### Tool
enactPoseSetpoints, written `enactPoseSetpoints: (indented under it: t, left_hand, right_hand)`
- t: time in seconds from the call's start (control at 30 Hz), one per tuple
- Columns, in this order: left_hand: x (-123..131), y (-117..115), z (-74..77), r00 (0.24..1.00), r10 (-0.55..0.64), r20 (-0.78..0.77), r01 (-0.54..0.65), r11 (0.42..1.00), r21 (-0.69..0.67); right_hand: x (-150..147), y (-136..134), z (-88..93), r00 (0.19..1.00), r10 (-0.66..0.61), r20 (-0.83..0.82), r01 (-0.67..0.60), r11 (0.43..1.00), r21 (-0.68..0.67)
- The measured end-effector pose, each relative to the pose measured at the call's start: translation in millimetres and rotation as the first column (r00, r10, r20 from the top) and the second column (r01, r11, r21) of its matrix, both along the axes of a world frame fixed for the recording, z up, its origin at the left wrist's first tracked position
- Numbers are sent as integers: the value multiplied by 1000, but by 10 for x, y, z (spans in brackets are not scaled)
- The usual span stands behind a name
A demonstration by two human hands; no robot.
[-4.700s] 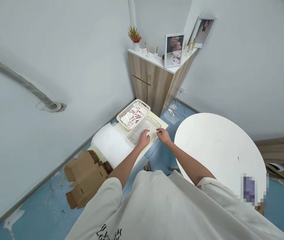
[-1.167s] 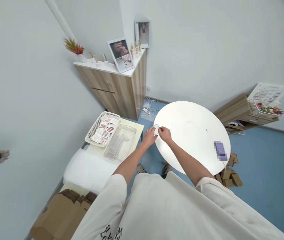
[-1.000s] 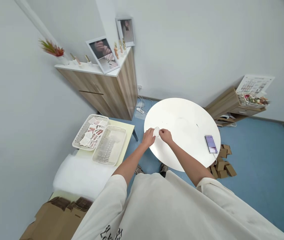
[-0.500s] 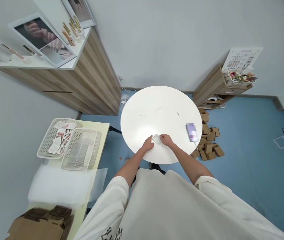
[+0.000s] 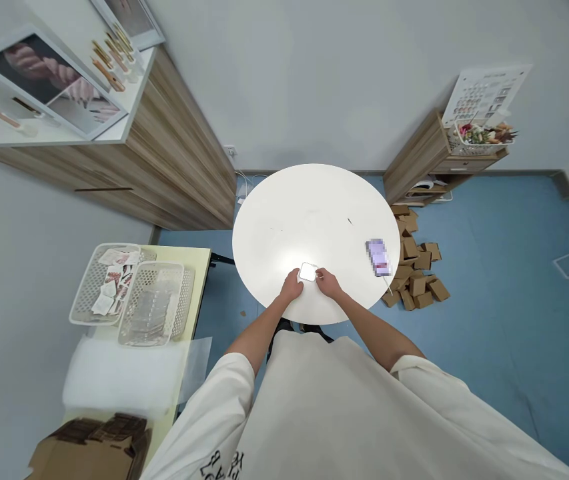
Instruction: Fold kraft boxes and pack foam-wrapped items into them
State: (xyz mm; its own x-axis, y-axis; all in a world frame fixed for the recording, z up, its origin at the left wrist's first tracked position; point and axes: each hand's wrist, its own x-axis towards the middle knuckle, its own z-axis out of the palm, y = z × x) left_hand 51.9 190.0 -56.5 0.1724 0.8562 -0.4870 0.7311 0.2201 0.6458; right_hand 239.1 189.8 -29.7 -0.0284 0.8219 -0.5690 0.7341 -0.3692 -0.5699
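Note:
Between my hands, over the near part of the round white table (image 5: 289, 200), is a small white square case (image 5: 307, 271) with rounded corners. My left hand (image 5: 292, 287) grips its left edge, fingers closed. At its right edge the closed fingers of my right hand (image 5: 328, 283) pinch the rim. Whether the case rests on the tabletop or is lifted slightly, I cannot tell. A purple phone-like item (image 5: 379, 257), blurred out, lies on the table to the right, with a white cable from it.
On the side table at left are a basket of printed cards (image 5: 97, 283), a basket of clear plastic pieces (image 5: 151, 307), white wrapping sheets (image 5: 119, 373) and flattened cardboard (image 5: 89, 453). Several small brown boxes (image 5: 417, 285) lie on the floor right of the round table. A wooden cabinet (image 5: 179, 153) stands back left.
The white case has turned a little and now shows a flat, bright face with a clear outline. My hands stay on its two sides. The whole view has shifted slightly.

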Motion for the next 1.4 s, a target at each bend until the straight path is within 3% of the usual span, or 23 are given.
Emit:
enactPoseSetpoints:
  t: [0.17,0.47,0.63,0.97,1.17,1.4]
  left_hand:
    - [46,-33,-9,998,37,50,-37,999,-13]
    - [25,47,212,985,154,79,-164,976,141]
    - [43,139,214,977,196,80,-207,966,156]
    - [29,206,81,965,245,90,-253,964,86]
    - [7,253,79,937,306,167,-319,946,58]
    - [-32,341,125,951,270,148,-281,958,61]
  right_hand:
    - [-77,-83,63,999,37,14,-37,999,-8]
    - [-104,25,290,997,52,57,-58,993,106]
    - [-105,118,354,987,117,114,-130,985,116]
    - [-122,203,283,953,233,194,-253,964,85]
    - [-109,251,173,942,275,194,-302,945,124]
    - [-57,367,179,944,299,142,-320,933,165]
